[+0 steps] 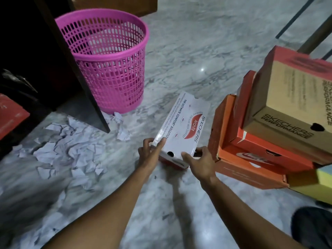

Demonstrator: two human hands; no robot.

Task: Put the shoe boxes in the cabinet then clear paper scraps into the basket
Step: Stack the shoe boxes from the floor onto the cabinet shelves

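While paper scraps (71, 151) are lying beside the pink basket (106, 60), the white shoe box (181, 126) is being clasped at its near end by both hands, left hand (150, 153) and right hand (201, 163).

Basket (107, 60) behind paper scraps (68, 150), held shoe box (181, 126) between scraps and stacked boxes (269, 132)

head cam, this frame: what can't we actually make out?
- Cabinet interior: too dark to tell free space; a red box inside is cut by the left edge.
- Pink basket: contents unclear through the mesh.
- White shoe box, held at its near end by the left hand and right hand: lifted or resting, unclear.
- Box stack: cut off by the right edge.
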